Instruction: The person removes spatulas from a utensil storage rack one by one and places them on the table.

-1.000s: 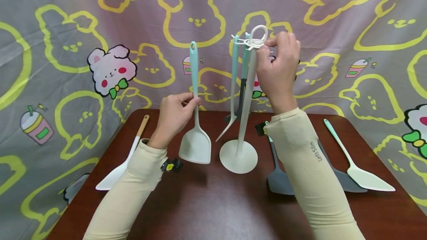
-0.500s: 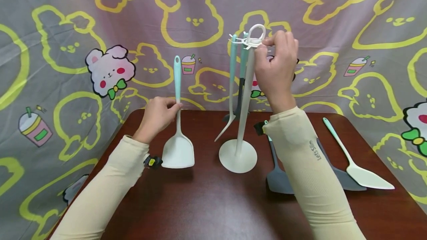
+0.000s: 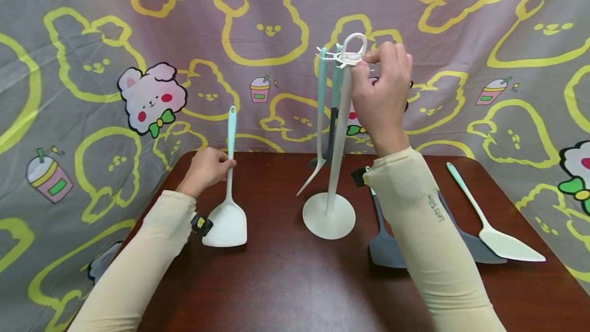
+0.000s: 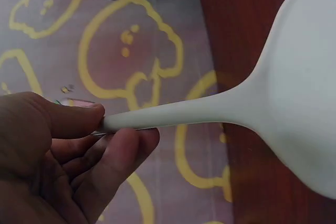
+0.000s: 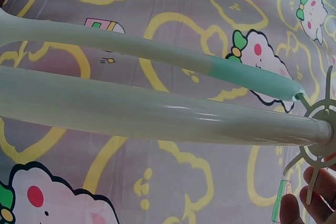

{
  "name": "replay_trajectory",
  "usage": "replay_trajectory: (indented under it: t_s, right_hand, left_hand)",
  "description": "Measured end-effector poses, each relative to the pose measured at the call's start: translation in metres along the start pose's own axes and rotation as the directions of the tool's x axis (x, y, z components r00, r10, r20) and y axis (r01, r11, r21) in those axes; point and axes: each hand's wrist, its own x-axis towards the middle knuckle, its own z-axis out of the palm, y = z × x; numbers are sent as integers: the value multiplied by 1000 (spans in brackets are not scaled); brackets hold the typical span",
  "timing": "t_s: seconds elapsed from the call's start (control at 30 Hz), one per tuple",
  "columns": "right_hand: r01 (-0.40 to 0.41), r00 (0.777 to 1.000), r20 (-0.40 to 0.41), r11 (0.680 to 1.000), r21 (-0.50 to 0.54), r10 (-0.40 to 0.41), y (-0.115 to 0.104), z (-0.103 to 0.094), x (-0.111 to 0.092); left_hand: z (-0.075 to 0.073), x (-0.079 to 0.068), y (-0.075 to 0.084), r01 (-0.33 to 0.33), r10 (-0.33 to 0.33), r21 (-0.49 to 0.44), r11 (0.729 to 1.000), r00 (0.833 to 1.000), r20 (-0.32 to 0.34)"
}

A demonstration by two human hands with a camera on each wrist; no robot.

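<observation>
My left hand (image 3: 206, 170) pinches a white spatula (image 3: 226, 224) between thumb and fingers, just below its mint handle, which points up. The blade hangs low, close over the tabletop. In the left wrist view, thumb and fingertips meet on the thin neck of the spatula (image 4: 178, 113). My right hand (image 3: 384, 91) grips the hook ring at the top of a white utensil stand (image 3: 339, 132), thumb and fingers around one of its hooks. On the stand's far left side hang a white utensil (image 3: 321, 117) and a dark grey one (image 3: 333, 122), both mint-handled.
On the right of the brown table (image 3: 286, 286) lie a dark grey spatula (image 3: 386, 250), another grey blade (image 3: 481, 250) partly under my sleeve, and a pale green spatula (image 3: 507, 245). A patterned curtain (image 3: 276, 4) closes off the back and sides.
My left hand has moved left and down with the spatula, away from the stand. The wood-handled spatula seen at left earlier is now hidden. The right hand stays at the stand's top.
</observation>
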Motion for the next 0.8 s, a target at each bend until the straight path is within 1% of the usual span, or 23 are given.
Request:
replay_trajectory:
  t_s: [0.1,0.2,0.4,0.6,0.8]
  right_hand:
    - [4,1000,-2,1000,1,-4,1,0,0]
    - [6,1000,-6,1000,2,-6,1,1,0]
    - [12,1000,3,1000,2,-12,-1,1,0]
    - [-22,1000,-10,1000,16,22,-3,0,1]
    - [10,1000,9,1000,-2,-10,-1,0,1]
  left_hand:
    - [6,2,-10,52,-51,-1,999,998,37]
    - [12,4,-22,85,-84,-13,996,994,64]
    - [24,2,-39,107,-108,22,994,989,96]
    - [34,4,-51,124,-127,28,992,987,103]
    - [45,4,-63,126,-133,74,989,986,104]
